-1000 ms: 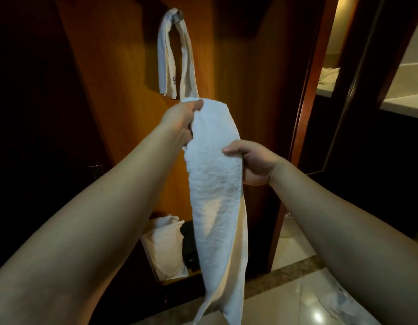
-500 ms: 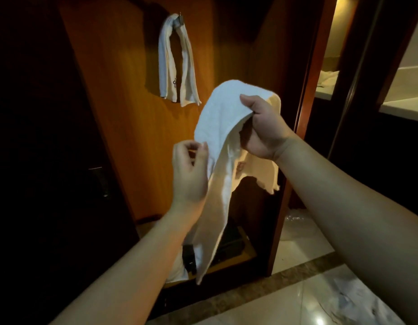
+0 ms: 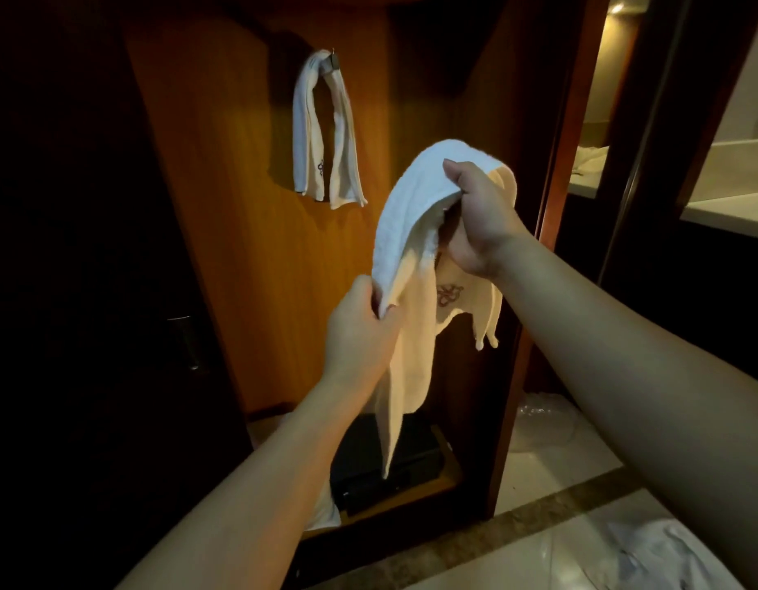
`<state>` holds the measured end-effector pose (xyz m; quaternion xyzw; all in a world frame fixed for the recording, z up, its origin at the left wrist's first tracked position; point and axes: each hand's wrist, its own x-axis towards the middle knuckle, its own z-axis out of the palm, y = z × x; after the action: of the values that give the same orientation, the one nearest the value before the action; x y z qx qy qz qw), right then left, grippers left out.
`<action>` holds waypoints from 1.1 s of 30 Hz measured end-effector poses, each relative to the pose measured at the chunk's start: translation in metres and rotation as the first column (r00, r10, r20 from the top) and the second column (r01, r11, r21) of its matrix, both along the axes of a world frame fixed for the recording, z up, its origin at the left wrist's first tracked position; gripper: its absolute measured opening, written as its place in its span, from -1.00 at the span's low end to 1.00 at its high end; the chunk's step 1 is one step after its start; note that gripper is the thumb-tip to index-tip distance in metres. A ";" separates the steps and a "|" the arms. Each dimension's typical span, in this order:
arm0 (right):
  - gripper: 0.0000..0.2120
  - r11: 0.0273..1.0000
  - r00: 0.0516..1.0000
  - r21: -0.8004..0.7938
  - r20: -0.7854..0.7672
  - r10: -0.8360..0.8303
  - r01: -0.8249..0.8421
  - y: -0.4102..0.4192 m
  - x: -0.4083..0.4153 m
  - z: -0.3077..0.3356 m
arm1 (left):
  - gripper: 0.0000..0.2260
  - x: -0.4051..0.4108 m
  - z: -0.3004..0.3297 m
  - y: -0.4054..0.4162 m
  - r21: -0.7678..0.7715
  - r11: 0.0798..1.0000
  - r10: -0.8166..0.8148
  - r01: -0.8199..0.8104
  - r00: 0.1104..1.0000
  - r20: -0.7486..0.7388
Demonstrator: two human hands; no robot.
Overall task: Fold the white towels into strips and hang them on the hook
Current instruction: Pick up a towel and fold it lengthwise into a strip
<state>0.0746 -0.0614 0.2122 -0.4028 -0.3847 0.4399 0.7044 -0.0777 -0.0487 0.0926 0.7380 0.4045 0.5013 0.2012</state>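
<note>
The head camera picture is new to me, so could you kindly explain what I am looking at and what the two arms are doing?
There is no machine here: the camera sits on a person's head and looks forward and down at their own bare arms. The right hand grips the top of a white towel, which drapes over it; the left hand pinches the towel's edge lower down. Another folded towel already hangs on a hook on the wooden panel behind. Low down, a dark box sits on a shelf, and a pale tiled floor shows to the right.
</note>
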 end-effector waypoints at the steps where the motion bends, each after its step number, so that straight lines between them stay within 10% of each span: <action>1: -0.65 0.999 0.999 0.000 0.014 -0.035 0.035 0.000 0.004 0.001 | -0.72 -0.006 0.004 0.003 0.057 0.997 0.057 -0.058 0.998 0.022; 5: -0.77 0.992 0.986 -0.014 0.112 -0.123 0.125 -0.002 0.016 0.001 | -0.62 -0.023 0.017 0.022 0.229 0.952 0.197 -0.202 0.979 0.045; 12: -0.82 0.991 0.991 0.003 -0.010 -0.134 0.134 0.001 0.026 0.000 | -0.87 -0.023 -0.030 0.055 -0.137 0.971 0.127 -0.193 0.913 -0.389; 17: -0.88 0.980 0.960 0.002 -0.199 -0.196 0.201 0.007 0.045 -0.018 | -0.87 -0.032 -0.048 0.067 0.039 0.958 0.276 -0.283 0.882 -0.383; 28: -0.84 0.906 0.814 -0.211 -0.398 -0.422 0.366 0.019 0.076 -0.046 | -0.91 -0.091 -0.064 0.079 -0.211 0.907 0.269 -0.363 0.888 -0.373; 31: -0.84 0.900 0.757 -0.215 -0.486 -0.436 0.380 0.021 0.080 -0.049 | -0.92 -0.120 -0.040 0.081 -0.200 0.937 0.258 -0.287 0.953 -0.161; 33: -0.86 0.904 0.726 -0.212 -0.541 -0.425 0.371 0.024 0.080 -0.051 | -0.93 -0.138 -0.034 0.073 -0.244 0.968 0.156 -0.065 0.914 0.375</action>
<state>0.1547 -0.0378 0.1615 -0.3550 -0.0385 0.3959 0.8460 -0.2161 0.0244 0.0582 0.5709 0.4519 0.5999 0.3316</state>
